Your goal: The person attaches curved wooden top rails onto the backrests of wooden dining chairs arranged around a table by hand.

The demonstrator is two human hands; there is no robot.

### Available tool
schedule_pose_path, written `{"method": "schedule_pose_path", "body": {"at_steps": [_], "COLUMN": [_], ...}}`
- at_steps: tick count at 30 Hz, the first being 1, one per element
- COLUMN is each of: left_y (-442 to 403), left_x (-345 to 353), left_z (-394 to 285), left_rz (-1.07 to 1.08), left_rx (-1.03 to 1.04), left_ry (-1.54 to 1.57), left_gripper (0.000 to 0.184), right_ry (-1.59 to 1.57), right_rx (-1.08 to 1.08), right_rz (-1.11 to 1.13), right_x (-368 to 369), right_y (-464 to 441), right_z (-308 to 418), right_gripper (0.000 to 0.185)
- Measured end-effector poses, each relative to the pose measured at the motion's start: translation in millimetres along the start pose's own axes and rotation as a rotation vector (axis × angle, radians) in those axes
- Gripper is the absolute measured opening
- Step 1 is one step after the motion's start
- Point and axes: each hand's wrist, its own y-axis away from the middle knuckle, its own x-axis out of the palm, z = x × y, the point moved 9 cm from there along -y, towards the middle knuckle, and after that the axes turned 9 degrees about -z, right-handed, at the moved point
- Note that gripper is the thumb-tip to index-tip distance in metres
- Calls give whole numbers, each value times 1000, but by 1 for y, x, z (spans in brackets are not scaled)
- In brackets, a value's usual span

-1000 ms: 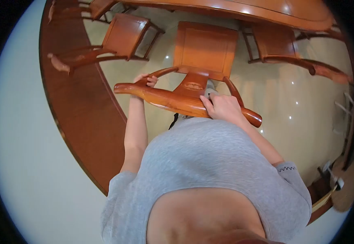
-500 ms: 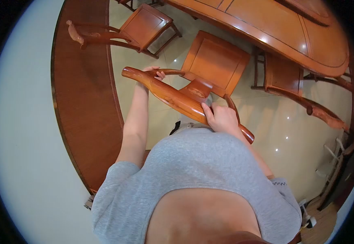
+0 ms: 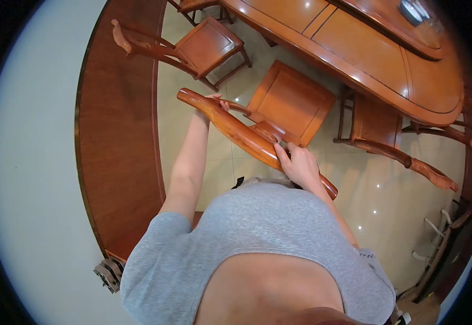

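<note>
A glossy reddish-brown wooden chair (image 3: pixel 293 103) stands in front of me, its curved top rail (image 3: pixel 241 134) running slantwise below my view. My left hand (image 3: pixel 218 101) is closed around the chair's back near the rail's left end, with fingertips showing past the wood and the palm hidden. On the right part of the rail, my right hand (image 3: pixel 302 167) is closed, thumb lying along the top and the other fingers curled over the back and partly hidden. The chair's seat faces a large wooden table (image 3: pixel 350 57).
A second chair (image 3: pixel 209 46) stands at the upper left and a third chair (image 3: pixel 377 122) at the right, both by the table. A long dark-brown wooden surface (image 3: pixel 119 124) lines the left wall. The floor (image 3: pixel 350 168) is shiny pale tile.
My view has shifted, showing more of the table at the upper right. Both hands keep their hold on the chair, whose seat looks slightly nearer its top rail.
</note>
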Motion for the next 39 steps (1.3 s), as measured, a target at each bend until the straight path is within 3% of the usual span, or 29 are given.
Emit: {"method": "schedule_pose_path", "body": {"at_steps": [2,4,6,7,9,11,13,15,20,23,29,32,35,36,39], "left_y": [-12,7,17,13,-30,-64,-75,-105,-138,-141,-147,-148,-165,-170,-201], "left_x": [-25,-46,-12,-25,-139,-202,-250,-309,-307,-271,-242,-237,-240,-238,-223], "left_z": [-16,-79,-8,31,24,80,143,165,221,228,247,263,272,274,289], "left_rz": [19,-221,57,-185,-688,-666,-793,-878,-834,-723,-752,-762,-672,-671,-710], "left_rx": [40,1140,1546,1440,1172,974,878,773,677,836,861,863,813,818,797], "left_ry": [76,-579,-719,-351,-596,-357,-199,-235,-403,-540,-644,-574,-542,-552,-608], "left_gripper": [51,52,27,28,29,20,16,15,15,12,15,20,24,24,25], "right_ry": [-23,-45,-52,-62,-47,-8,-24,-44,35,39,-30,-45,-97,-149,-147], "right_rx": [-14,-30,-70,-60,-54,-43,-82,-115,-128,-108,-113,-196,-425,-379,-532], "right_rz": [-26,-43,-81,-83,-69,-93,-170,-228,-272,-273,-351,-467,-655,-575,-645], "right_x": [1,5,7,-2,-3,-1,-3,-10,-12,-10,-25,-23,-29,-28,-56], "right_y": [0,-1,-2,0,2,-1,1,4,11,12,23,23,43,52,93], "right_z": [-1,-5,-6,2,3,-3,-2,1,7,7,7,3,8,1,-25], "right_gripper": [49,50,51,53,54,55,53,47,42,44,41,35,28,29,29]}}
